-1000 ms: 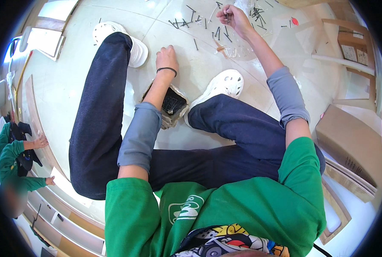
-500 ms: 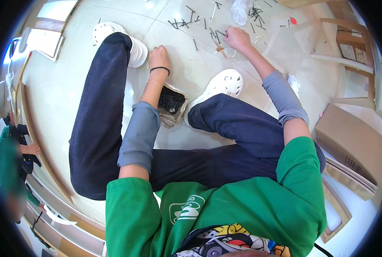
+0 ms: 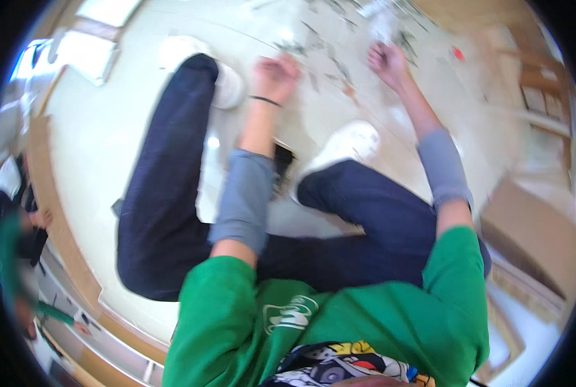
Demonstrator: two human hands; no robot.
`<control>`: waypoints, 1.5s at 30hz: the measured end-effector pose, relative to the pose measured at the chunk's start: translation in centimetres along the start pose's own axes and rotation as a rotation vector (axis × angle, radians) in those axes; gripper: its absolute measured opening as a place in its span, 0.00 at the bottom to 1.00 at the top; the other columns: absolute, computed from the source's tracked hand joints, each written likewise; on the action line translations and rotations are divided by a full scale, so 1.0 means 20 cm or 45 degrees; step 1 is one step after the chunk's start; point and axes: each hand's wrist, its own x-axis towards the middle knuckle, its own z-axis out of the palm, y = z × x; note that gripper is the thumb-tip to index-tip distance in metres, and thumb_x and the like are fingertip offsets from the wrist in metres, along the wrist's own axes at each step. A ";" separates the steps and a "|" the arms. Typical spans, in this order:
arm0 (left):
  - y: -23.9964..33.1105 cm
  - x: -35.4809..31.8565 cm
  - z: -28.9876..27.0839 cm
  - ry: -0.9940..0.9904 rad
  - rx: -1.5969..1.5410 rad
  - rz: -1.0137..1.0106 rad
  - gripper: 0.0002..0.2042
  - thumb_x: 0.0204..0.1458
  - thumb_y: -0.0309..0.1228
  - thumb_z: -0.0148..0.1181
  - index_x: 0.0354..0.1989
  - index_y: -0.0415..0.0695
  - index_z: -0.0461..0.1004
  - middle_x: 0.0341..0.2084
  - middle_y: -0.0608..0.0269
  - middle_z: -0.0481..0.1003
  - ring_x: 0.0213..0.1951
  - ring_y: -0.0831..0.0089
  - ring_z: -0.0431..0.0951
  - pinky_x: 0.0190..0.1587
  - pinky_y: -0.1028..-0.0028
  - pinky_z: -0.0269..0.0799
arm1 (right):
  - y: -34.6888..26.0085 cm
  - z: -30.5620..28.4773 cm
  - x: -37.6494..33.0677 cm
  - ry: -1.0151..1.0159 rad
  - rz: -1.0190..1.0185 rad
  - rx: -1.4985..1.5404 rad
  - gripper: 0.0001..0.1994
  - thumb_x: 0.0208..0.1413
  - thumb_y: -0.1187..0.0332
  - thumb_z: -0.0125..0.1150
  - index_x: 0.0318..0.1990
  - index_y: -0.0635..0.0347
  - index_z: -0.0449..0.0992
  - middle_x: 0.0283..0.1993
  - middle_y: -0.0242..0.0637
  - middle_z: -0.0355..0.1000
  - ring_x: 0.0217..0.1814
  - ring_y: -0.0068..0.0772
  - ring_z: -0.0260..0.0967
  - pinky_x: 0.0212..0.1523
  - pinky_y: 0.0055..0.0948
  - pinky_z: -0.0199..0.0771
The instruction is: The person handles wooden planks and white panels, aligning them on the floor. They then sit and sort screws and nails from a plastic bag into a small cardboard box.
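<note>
My left hand (image 3: 276, 76), a dark band at its wrist, hovers over the floor left of scattered dark bolts (image 3: 334, 61). Motion smears its fingers, so I cannot see whether they hold anything. My right hand (image 3: 389, 64) has its fingers curled in, just below a clear plastic bag (image 3: 383, 26); what they hold, if anything, is too blurred to make out. More dark bolts (image 3: 406, 46) lie beside that hand. Between my feet stands a small open box (image 3: 282, 161) with dark contents, partly covered by my left forearm.
My white shoes (image 3: 346, 143) flank the box. A large cardboard box (image 3: 530, 226) stands at the right, near wooden frame pieces (image 3: 543, 80). A small red object (image 3: 457, 53) lies at the far right. Another person's hand (image 3: 42, 218) shows at the left beside a long wooden board (image 3: 49, 174).
My left hand has moved right and slightly forward, over the floor by the bolts. My right hand has shifted right, toward the plastic bag. The whole view has shifted and blurred.
</note>
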 end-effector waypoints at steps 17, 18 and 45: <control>-0.39 0.00 -0.10 0.882 3.118 0.034 0.16 0.53 0.35 0.54 0.45 0.37 0.67 0.44 0.46 0.72 0.42 0.50 0.76 0.43 0.56 0.74 | 0.30 0.21 -0.09 0.436 -0.051 -2.273 0.11 0.41 0.63 0.62 0.25 0.62 0.77 0.25 0.47 0.75 0.30 0.49 0.75 0.35 0.42 0.75; -0.36 0.01 -0.12 0.945 3.076 0.008 0.13 0.53 0.32 0.52 0.42 0.37 0.68 0.41 0.45 0.73 0.40 0.49 0.77 0.43 0.55 0.74 | 0.28 0.19 -0.07 0.399 0.052 -2.305 0.10 0.40 0.63 0.61 0.23 0.61 0.78 0.25 0.47 0.75 0.30 0.49 0.75 0.35 0.42 0.75; 0.08 0.10 0.43 -0.570 3.019 -0.502 0.10 0.47 0.34 0.59 0.31 0.40 0.70 0.18 0.65 0.68 0.24 0.74 0.68 0.30 0.73 0.67 | 0.45 1.21 -0.61 -0.843 0.021 -1.839 0.10 0.57 0.68 0.48 0.38 0.69 0.68 0.38 0.55 0.69 0.44 0.59 0.68 0.46 0.49 0.67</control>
